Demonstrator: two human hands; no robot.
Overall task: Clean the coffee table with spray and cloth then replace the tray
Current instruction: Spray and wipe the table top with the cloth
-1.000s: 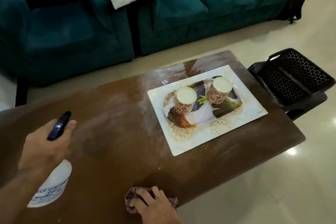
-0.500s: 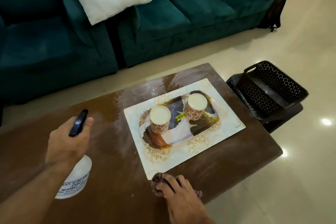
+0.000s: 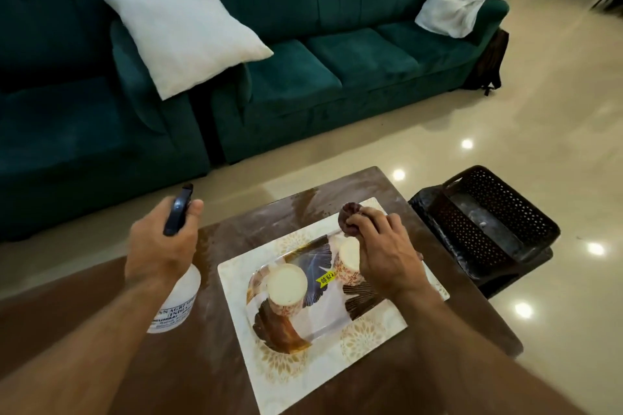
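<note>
My left hand (image 3: 158, 246) grips a white spray bottle (image 3: 178, 300) with a dark trigger head, held above the brown coffee table (image 3: 215, 239). My right hand (image 3: 384, 253) holds a bunched dark reddish cloth (image 3: 349, 222) above the far part of the tray. A patterned oval tray (image 3: 286, 333) lies on a white floral placemat (image 3: 303, 367) at the table's right half. Two floral cups stand on the tray: one (image 3: 286, 290) fully seen, the other (image 3: 347, 263) partly hidden by my right hand. The tabletop looks streaked and dusty near its far edge.
A teal sofa (image 3: 337, 54) with a white pillow (image 3: 182, 27) and a white bag (image 3: 451, 10) stands beyond the table. A black perforated basket (image 3: 495, 222) rests on a low dark stool right of the table. Glossy cream floor surrounds everything.
My right hand lifted the cloth from the table's near edge and carried it over the tray toward the far side. The view tilted up and moved nearer the tray; the left hand kept the bottle.
</note>
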